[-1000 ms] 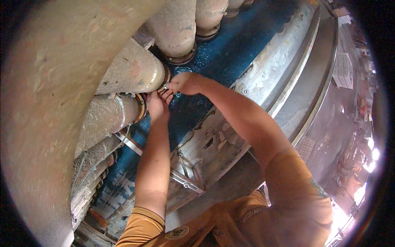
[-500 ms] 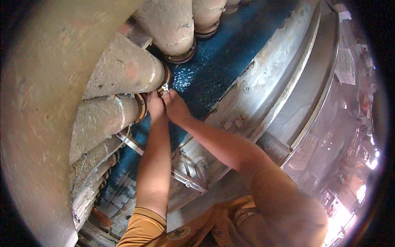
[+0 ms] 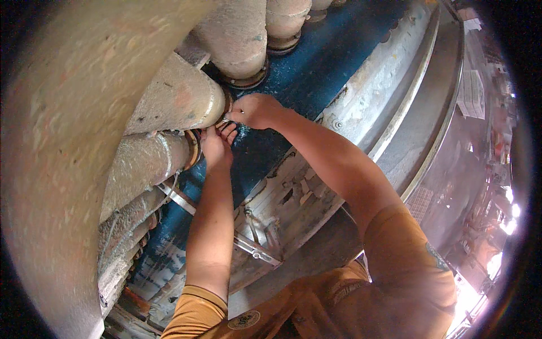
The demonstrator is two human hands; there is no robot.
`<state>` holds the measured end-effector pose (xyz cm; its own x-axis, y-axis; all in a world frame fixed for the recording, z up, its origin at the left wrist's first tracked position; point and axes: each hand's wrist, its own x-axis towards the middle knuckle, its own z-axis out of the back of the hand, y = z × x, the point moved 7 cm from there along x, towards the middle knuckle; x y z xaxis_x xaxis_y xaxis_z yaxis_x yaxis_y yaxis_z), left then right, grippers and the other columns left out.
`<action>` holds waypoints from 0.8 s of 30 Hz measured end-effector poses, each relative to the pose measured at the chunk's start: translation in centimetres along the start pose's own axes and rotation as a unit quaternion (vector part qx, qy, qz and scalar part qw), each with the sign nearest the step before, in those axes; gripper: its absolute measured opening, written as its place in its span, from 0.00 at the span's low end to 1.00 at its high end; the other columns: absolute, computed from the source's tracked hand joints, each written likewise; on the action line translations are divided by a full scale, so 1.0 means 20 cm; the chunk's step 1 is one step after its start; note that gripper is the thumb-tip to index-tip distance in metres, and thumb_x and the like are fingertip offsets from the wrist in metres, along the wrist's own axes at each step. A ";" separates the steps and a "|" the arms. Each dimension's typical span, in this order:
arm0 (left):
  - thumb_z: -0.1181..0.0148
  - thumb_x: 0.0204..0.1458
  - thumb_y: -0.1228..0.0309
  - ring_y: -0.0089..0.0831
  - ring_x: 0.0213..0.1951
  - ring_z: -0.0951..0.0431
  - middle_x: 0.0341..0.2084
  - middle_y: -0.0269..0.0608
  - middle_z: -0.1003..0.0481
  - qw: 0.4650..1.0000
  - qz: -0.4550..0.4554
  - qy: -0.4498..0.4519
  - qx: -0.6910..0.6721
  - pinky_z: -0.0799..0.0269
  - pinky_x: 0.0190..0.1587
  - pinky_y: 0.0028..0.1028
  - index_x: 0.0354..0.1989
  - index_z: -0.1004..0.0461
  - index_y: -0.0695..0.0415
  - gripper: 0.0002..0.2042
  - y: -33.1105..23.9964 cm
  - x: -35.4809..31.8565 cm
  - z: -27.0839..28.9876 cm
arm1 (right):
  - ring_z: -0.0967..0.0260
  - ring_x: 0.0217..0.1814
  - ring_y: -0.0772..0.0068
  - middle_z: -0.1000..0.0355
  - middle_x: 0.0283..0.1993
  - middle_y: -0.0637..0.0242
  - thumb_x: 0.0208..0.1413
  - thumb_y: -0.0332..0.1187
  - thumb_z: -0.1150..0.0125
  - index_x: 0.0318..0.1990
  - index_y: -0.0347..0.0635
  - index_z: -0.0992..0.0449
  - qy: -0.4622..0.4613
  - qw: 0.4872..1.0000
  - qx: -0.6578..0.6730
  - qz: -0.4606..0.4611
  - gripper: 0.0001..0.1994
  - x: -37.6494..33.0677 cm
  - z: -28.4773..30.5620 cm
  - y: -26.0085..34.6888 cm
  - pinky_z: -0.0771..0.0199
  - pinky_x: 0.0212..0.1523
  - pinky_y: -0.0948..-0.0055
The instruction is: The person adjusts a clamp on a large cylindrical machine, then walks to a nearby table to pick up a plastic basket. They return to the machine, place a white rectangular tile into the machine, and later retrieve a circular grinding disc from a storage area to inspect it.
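A row of thick, dusty, tapered pipes ends in round flange rings above a blue surface. My right hand [image 3: 255, 111] is closed at the rim of the middle pipe [image 3: 182, 97], its back turned up. A small bit of a metal wrench [image 3: 226, 118] shows at its fingertips; the rest is hidden. Just below, my left hand [image 3: 217, 148] reaches into the gap between this pipe and the lower pipe [image 3: 148, 161]. Its fingers are curled beside the lower flange ring [image 3: 195, 148], and whatever they pinch is hidden.
A large rounded pipe [image 3: 62, 141] fills the left side close by. Beneath the hands runs the blue surface [image 3: 299, 79], bordered by a worn pale metal ledge [image 3: 361, 101]. A slotted metal bracket [image 3: 257, 251] crosses near my left forearm. A thin cable [image 3: 132, 223] hangs along the lower pipes.
My right hand has moved up and away from my left, turning over at the pipe rim with its elbow swung out. The wrench head, plain before, is now mostly covered. My left hand stays near its place.
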<state>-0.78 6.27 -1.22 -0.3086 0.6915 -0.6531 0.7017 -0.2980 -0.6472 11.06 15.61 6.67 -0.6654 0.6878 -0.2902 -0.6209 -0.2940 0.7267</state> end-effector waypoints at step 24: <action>0.57 0.60 0.64 0.32 0.33 0.23 0.36 0.39 0.26 1.000 -0.001 0.010 0.011 0.29 0.32 0.27 0.48 0.35 0.54 0.12 -0.01 -0.02 -0.02 | 0.27 0.34 0.58 0.25 0.32 0.53 0.58 0.46 0.53 0.31 0.38 0.22 0.092 0.992 0.087 -0.008 0.21 0.02 -0.04 -0.04 0.31 0.39 0.64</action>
<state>-0.52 6.43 -0.72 -0.2971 0.7055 -0.6434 0.6862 -0.3108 -0.6577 11.00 15.58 5.59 -0.7300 0.5547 -0.3993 -0.5620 -0.1547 0.8125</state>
